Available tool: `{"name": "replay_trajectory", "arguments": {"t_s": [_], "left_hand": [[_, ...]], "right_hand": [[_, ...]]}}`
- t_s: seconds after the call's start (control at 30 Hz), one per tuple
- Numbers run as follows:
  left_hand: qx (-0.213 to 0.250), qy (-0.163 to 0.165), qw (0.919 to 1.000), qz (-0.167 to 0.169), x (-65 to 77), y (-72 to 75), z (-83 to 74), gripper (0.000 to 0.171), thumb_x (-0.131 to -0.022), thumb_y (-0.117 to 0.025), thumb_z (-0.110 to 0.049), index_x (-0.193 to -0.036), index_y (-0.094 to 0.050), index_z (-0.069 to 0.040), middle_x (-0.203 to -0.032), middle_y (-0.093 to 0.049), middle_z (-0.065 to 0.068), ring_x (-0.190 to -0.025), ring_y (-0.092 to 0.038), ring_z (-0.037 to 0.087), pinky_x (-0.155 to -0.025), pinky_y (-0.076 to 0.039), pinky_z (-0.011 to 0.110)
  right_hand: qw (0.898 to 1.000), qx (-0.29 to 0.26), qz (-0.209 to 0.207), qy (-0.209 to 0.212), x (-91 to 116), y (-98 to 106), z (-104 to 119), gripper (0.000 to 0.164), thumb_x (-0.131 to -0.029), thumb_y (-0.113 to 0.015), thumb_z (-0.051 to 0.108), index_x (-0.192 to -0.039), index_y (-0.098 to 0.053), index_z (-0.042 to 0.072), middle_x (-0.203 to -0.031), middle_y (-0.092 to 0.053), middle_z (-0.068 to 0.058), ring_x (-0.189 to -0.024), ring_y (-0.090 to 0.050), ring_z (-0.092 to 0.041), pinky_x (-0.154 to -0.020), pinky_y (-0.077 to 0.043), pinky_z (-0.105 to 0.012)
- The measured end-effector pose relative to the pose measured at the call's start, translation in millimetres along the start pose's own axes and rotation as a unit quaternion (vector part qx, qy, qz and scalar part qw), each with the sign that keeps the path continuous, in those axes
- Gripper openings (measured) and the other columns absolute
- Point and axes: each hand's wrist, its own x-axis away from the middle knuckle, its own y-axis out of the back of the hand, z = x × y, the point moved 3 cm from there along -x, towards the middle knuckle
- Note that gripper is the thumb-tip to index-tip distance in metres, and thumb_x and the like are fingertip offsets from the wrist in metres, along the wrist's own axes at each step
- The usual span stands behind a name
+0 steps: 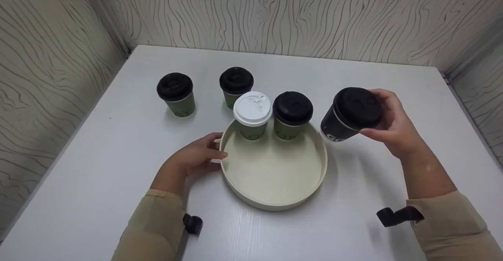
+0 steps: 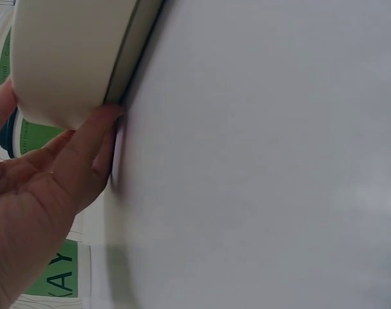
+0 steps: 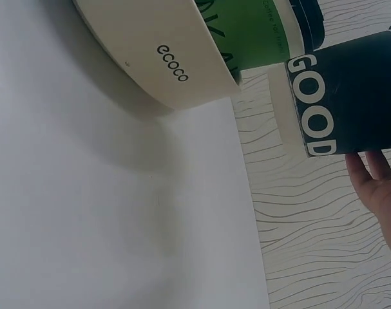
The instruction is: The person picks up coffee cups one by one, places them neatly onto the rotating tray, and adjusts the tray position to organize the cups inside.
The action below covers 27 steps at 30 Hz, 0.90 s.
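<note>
My right hand (image 1: 399, 127) holds a black paper cup (image 1: 334, 125) with a black lid, tilted, to the right of a round cream tray (image 1: 275, 174). White letters reading GOOD show on this cup in the right wrist view. At the tray's left side, my left hand (image 1: 196, 153) grips the rim, thumb on top and fingertips at the lower edge of the wall. Inside the tray, along its far side, two green cups stand side by side: one with a white lid (image 1: 252, 109), the other with a black lid (image 1: 292, 108).
Behind the tray on the white table (image 1: 110, 166) stands a green cup with a black lid (image 1: 236, 81). Another black-lidded green cup (image 1: 181, 105) stands farther left. Wood-grain panels (image 1: 267, 17) border the table at the back and sides.
</note>
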Motion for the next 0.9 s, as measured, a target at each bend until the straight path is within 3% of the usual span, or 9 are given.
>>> {"name": "replay_trajectory", "arguments": {"t_s": [0.27,0.5,0.9], "left_hand": [[-0.006,0.0,1.0,-0.006,0.3,0.2,0.7,0.066,-0.079,-0.067,-0.004,-0.136,-0.038,-0.02,-0.125,-0.049,0.013,-0.105,-0.055,0.023,-0.087,-0.047,0.038],[-0.003,-0.002,1.0,-0.008,-0.1,0.4,2.0,0.066,-0.08,-0.067,-0.005,-0.137,-0.038,-0.02,-0.125,-0.049,0.014,-0.103,-0.057,0.024,-0.085,-0.049,0.039],[0.006,-0.003,1.0,-0.007,0.8,0.1,3.7,0.067,-0.079,-0.068,-0.005,-0.137,-0.037,-0.02,-0.126,-0.048,0.015,-0.103,-0.057,0.025,-0.085,-0.049,0.039]], "right_hand": [[0.998,-0.019,0.048,0.038,8,-16,2,0.08,-0.059,-0.053,-0.032,-0.13,-0.031,-0.002,-0.124,-0.042,-0.015,-0.112,-0.043,-0.022,-0.089,-0.044,-0.024],[0.996,-0.039,0.078,0.038,11,-25,-2,0.08,-0.059,-0.052,-0.032,-0.13,-0.032,-0.001,-0.125,-0.043,-0.013,-0.112,-0.044,-0.02,-0.088,-0.045,-0.024],[0.995,-0.019,0.099,0.012,18,-41,-13,0.079,-0.062,-0.057,-0.028,-0.131,-0.03,0.0,-0.126,-0.043,-0.012,-0.114,-0.044,-0.02,-0.091,-0.043,-0.025]]}}
